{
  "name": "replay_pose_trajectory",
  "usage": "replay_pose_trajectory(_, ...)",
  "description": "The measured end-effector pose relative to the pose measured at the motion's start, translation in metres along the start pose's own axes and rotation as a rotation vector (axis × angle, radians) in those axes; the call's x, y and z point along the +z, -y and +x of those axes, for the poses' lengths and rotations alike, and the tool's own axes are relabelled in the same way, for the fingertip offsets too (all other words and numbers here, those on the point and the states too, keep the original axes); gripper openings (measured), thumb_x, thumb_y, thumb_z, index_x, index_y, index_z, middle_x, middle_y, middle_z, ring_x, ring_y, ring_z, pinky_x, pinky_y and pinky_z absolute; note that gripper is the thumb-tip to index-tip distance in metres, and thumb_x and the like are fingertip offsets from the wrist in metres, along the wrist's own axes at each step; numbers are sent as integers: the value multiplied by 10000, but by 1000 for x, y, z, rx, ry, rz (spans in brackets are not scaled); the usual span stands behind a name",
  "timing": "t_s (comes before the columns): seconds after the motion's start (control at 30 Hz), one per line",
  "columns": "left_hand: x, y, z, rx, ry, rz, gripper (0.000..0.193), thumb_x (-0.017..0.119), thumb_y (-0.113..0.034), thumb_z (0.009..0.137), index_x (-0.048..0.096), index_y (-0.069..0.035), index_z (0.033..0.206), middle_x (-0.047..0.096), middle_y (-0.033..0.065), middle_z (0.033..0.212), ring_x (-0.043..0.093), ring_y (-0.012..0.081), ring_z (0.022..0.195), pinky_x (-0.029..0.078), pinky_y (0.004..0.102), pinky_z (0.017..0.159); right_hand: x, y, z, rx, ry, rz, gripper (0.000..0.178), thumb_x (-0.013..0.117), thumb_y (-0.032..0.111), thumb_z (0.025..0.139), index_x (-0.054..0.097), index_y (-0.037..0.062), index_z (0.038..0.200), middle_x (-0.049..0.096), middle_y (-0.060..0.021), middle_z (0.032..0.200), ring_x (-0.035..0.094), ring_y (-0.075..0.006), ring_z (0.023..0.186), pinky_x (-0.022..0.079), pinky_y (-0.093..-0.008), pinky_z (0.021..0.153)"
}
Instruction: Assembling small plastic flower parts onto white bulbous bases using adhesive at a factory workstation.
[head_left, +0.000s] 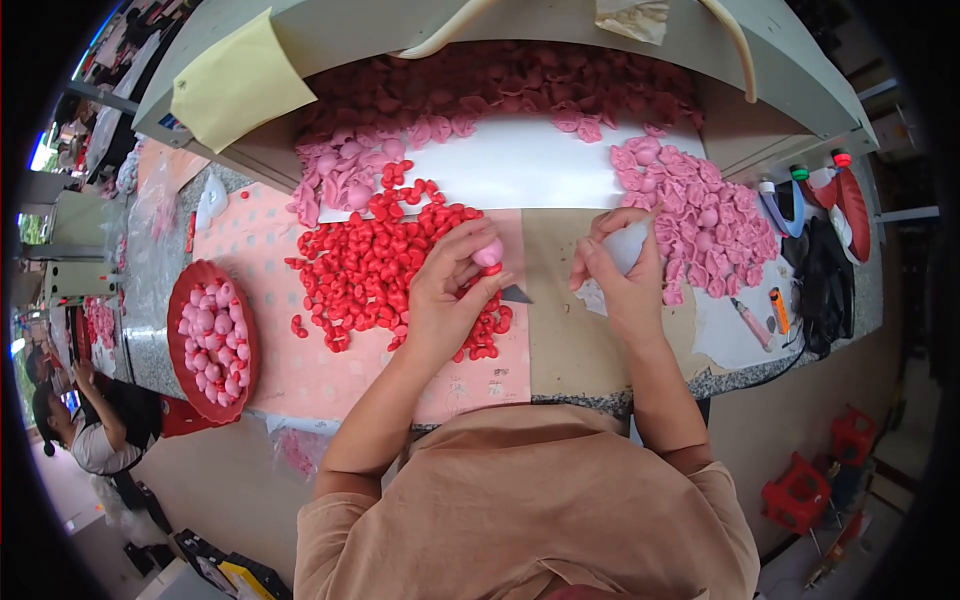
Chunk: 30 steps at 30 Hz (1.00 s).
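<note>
Between its thumb and fingers, my left hand pinches a small round pink plastic piece with a red piece at its lower side. My right hand is wrapped round a translucent white squeeze bottle, its thin tip pointing up and to the right. Under and left of my left hand spreads a pile of small glossy red pieces. Pink shell-like pieces are heaped right of my right hand. Further pink pieces lie at the back left.
A red basket at the left holds pink balls with red parts. Overhead juts a grey hood with yellow paper. To the right lie an orange utility knife, a tube and capped bottles. Another person sits far left.
</note>
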<state>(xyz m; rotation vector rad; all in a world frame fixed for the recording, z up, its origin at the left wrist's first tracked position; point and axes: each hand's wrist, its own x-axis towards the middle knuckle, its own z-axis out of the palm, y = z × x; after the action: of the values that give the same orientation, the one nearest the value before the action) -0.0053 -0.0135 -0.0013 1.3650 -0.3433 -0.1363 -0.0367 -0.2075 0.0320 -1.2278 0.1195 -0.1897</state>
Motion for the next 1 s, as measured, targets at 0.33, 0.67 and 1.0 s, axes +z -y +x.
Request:
replay_pose_trajectory(0.33, 3, -10, -5, -35, -24, 109, 462, 668, 59, 767, 501, -5, 1192, 451, 115, 1282, 526, 200, 1130, 483, 316, 943, -39, 13, -42, -251, 100, -1081, 182, 705, 7, 718, 618, 15, 877, 574, -84, 873, 572, -223, 772, 450, -302, 711)
replay_pose_trajectory(0.67, 3, -9, -8, 51, 5, 137, 454, 686, 40, 755, 527, -32, 1174, 489, 100, 1225, 554, 179, 1070, 505, 299, 903, -12, 11, -27, -252, 84, -1002, 180, 671, -6, 746, 618, 13, 917, 564, -107, 935, 576, -241, 822, 453, -301, 735)
replay_pose_trajectory(1.0, 4, -12, -8, 45, 5, 214, 459, 710, 15, 735, 556, -54, 1162, 499, 99, 1191, 555, 178, 1026, 527, 291, 837, -16, -4, -25, -97, 32, -815, 144, 657, 2, 776, 638, 22, 917, 573, -79, 913, 579, -170, 805, 459, -267, 686)
